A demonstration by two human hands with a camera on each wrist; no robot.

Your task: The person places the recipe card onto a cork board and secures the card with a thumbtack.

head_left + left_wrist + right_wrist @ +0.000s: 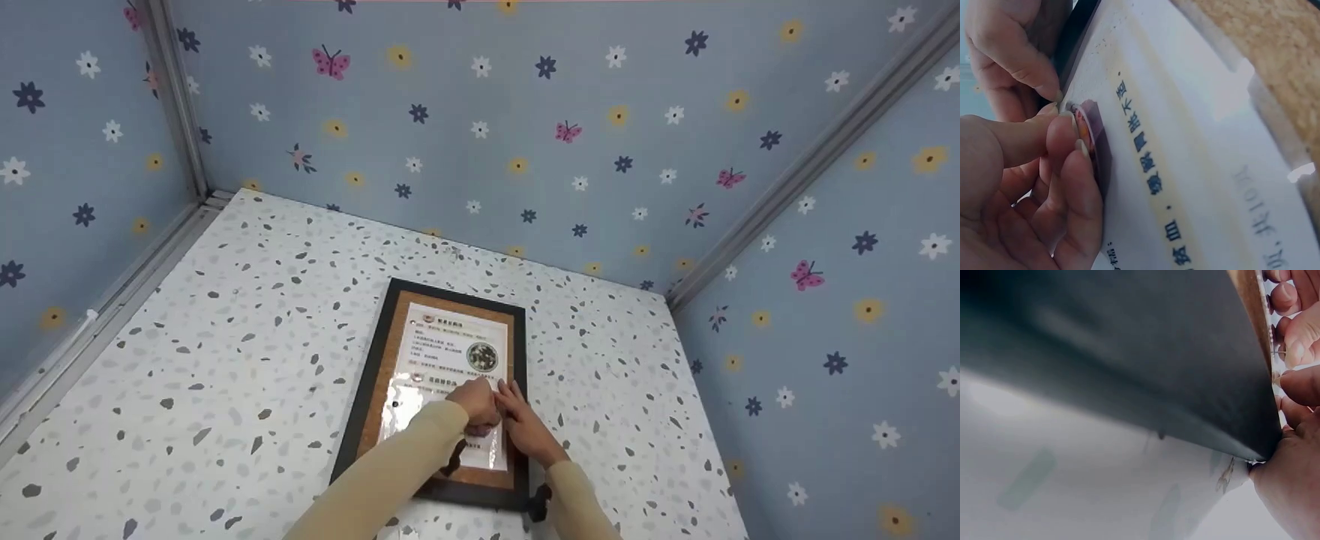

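– So, working from the left, what lay there?
– Speckled tabletop [225, 360], then the black frame [368, 382] flat on it, cork [385, 381] inside, printed sheet [439, 352] over the cork.
– Pose of the left hand [474, 405]?
– Its arm, in a cream sleeve [382, 480], slanted in from lower left; the hand bent over the sheet's right half, fingers curled, thumb and fingertips pinching a thin pin [1279, 352].
– Pin location?
– Near the sheet's right margin, metal shaft visible beside a fingernail. Depth: could not tell.
– And the right hand [526, 429]?
– Angled up and leftward across the frame's right side, fingers fairly straight, tips just beside the left hand's. Contact with the pin: could not tell.
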